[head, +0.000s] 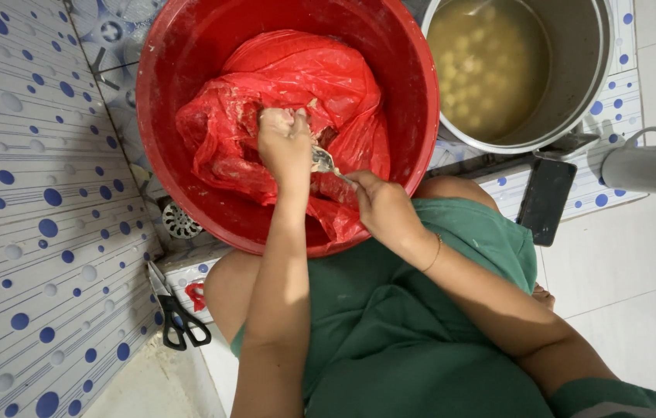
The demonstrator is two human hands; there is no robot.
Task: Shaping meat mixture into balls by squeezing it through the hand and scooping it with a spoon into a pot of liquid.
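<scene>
Red plastic bag [289,101] bunched in the left hand [285,139] — right hand [380,205] clamps a spoon [326,162] (bowl half hidden).

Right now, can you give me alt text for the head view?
Left hand grips a red plastic bag inside a red basin, while right hand holds a metal spoon against it. A pot of broth stands beside.

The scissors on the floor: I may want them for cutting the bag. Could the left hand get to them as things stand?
Probably yes, once freed. The left hand is gripping the red bag in the tub; the scissors lie uncovered on its side, by the knee.
</scene>
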